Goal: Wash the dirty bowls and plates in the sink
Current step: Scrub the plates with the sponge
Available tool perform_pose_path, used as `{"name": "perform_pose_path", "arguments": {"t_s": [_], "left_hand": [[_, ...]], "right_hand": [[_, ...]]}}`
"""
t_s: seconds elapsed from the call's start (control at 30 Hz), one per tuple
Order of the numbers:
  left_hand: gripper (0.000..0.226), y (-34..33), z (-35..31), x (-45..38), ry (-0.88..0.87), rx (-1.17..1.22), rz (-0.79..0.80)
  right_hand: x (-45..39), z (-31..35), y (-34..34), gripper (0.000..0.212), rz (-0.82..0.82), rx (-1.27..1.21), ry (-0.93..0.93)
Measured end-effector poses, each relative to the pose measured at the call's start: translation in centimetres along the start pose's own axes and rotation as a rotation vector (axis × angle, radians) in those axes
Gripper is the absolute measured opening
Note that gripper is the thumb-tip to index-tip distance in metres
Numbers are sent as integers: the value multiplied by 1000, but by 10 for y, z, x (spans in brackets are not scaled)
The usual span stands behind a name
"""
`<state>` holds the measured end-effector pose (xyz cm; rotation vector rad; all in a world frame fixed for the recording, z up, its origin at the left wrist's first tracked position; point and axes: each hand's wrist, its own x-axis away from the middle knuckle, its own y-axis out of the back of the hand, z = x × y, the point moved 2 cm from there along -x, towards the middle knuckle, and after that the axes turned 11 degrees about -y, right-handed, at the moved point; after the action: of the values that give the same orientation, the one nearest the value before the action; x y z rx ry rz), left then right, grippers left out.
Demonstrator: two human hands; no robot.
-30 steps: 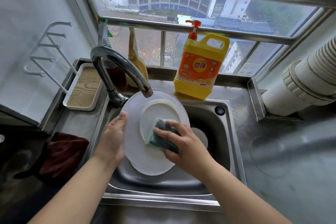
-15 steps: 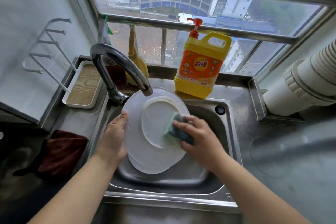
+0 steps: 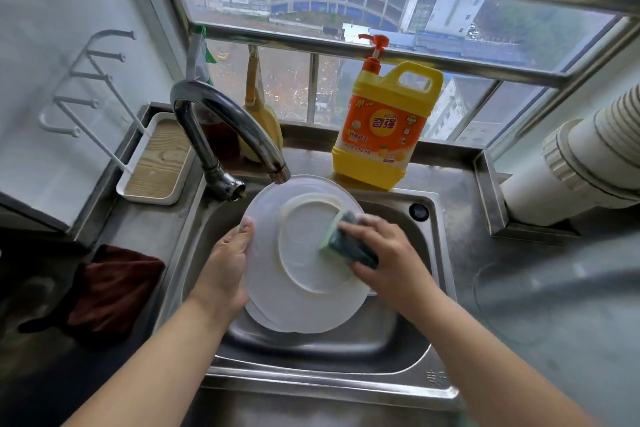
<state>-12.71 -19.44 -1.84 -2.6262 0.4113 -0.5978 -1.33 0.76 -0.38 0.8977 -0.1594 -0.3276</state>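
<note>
The left hand (image 3: pixel 227 265) is gripping the left rim of a white plate (image 3: pixel 273 291), holding it tilted over the sink (image 3: pixel 420 329), underside facing up. The right hand (image 3: pixel 388 253) is clutching a sponge (image 3: pixel 349 243) and pressing it on the plate's foot ring. Behind is sitting a yellow soap bottle (image 3: pixel 384 135) whose label is reading "奇强".

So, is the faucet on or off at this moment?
It looks off: no stream shows below the faucet spout, which ends just above the white plate rim. A thin trickle cannot be excluded.
</note>
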Motion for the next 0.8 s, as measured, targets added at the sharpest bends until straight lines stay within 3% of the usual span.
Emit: {"name": "perform_pose_path", "arguments": {"t_s": [0.1, 0.23, 0.33, 0.5, 0.57, 0.7, 0.8], "left_hand": [[34, -12, 3, 1, -11, -16, 17], [37, -16, -4, -3, -22, 25, 17], [39, -4, -8, -5, -32, 32, -13], [35, -14, -1, 3, -3, 10, 61], [36, -22, 0, 3, -4, 15, 71], [46, -17, -6, -2, -13, 34, 76], [38, -6, -9, -7, -36, 28, 88]], "right_hand": [[-22, 17, 6, 59, -92, -25, -109], [-8, 57, -16, 55, 12, -67, 43], [15, 28, -13, 56, 89, -2, 87], [-10, 7, 12, 60, -72, -38, -171], [-20, 34, 6, 58, -88, -55, -124], [7, 43, -11, 57, 60, -41, 25], [26, 1, -5, 55, 39, -12, -96]]}}
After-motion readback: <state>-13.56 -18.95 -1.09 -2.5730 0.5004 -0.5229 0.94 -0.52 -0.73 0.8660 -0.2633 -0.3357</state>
